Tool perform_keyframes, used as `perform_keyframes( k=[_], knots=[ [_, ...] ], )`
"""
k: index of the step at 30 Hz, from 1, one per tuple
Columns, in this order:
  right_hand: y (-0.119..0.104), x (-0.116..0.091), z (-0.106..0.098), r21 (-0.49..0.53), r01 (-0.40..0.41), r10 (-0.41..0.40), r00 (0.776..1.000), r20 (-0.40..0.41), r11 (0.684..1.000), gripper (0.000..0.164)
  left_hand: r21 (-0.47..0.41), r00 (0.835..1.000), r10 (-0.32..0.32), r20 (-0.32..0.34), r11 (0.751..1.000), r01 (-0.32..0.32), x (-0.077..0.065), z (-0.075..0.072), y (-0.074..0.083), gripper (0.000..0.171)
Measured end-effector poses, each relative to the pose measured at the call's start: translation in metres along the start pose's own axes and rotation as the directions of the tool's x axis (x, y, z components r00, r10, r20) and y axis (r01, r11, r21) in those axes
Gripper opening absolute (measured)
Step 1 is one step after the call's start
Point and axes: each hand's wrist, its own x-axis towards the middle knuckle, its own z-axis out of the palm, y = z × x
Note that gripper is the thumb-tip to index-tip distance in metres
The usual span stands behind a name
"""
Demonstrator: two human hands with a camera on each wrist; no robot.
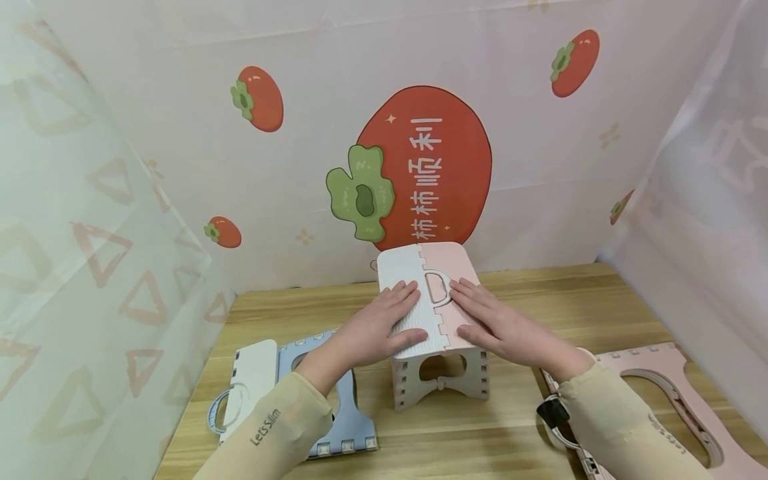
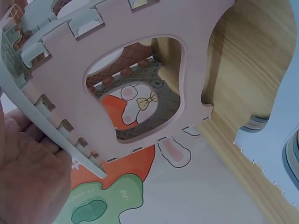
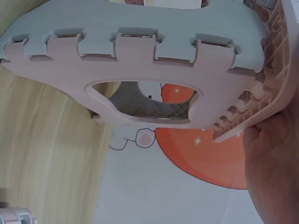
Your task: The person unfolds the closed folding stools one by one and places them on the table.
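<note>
A folding step stool (image 1: 399, 263) stands unfolded on the wooden tabletop, its top half white and half pink with a carry handle in the middle. On the white half rests my left hand (image 1: 381, 323), fingers extended and thumb apart. My right hand (image 1: 501, 327) lies on the pink half with its fingers straight, fingertips beside the handle. In the left wrist view, the stool's pink side panel (image 2: 70, 84) has a large cut-out, and the hand (image 2: 30, 172) is against the top's edge. The right wrist view shows hinged panels (image 3: 168, 74) and my hand (image 3: 273, 163) at the pink edge.
A blue and white folding stool (image 1: 354, 413) lies flat on the left, partly behind my left forearm. On the right lies a pink folding stool (image 1: 660, 353), partly under my right sleeve. A persimmon-printed curtain (image 1: 300, 187) closes off the table's back and sides.
</note>
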Motion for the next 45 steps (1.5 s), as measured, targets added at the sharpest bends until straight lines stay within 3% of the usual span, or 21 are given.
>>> perform_keyframes(
  k=[20,27,30,34,38,41,45],
  knots=[
    [-0.021,0.009,0.002,-0.191,-0.022,0.017,0.999,-0.027,0.981,0.06,0.031,0.999,0.01,0.033,0.999,-0.011,-0.001,-0.007,0.006,0.08],
    [-0.037,0.01,0.007,-0.285,-0.031,0.002,0.995,-0.101,0.958,0.057,0.038,0.999,0.002,0.037,0.999,-0.003,-0.001,-0.006,0.008,0.08],
    [-0.047,0.011,0.01,-0.336,-0.025,-0.018,0.992,-0.127,0.942,0.064,0.039,0.999,0.001,0.038,0.999,-0.003,-0.001,-0.007,0.008,0.078],
    [-0.054,0.01,0.015,-0.389,-0.02,-0.027,0.993,-0.114,0.921,0.085,0.024,0.999,0.017,0.028,1.0,-0.018,0.0,-0.006,0.007,0.07],
    [-0.051,0.008,0.018,-0.418,0.043,-0.099,0.988,-0.114,0.907,0.092,-0.001,0.999,0.05,0.01,0.999,-0.05,0.0,-0.007,0.002,0.063],
    [-0.044,0.006,0.016,-0.429,0.115,-0.186,0.974,-0.128,0.896,0.082,-0.02,0.996,0.085,-0.001,0.996,-0.085,0.002,-0.01,-0.006,0.061],
    [-0.034,0.003,0.014,-0.42,0.17,-0.241,0.963,-0.122,0.892,0.079,-0.025,0.996,0.088,0.011,0.996,-0.087,0.007,-0.011,-0.017,0.062]
  ],
)
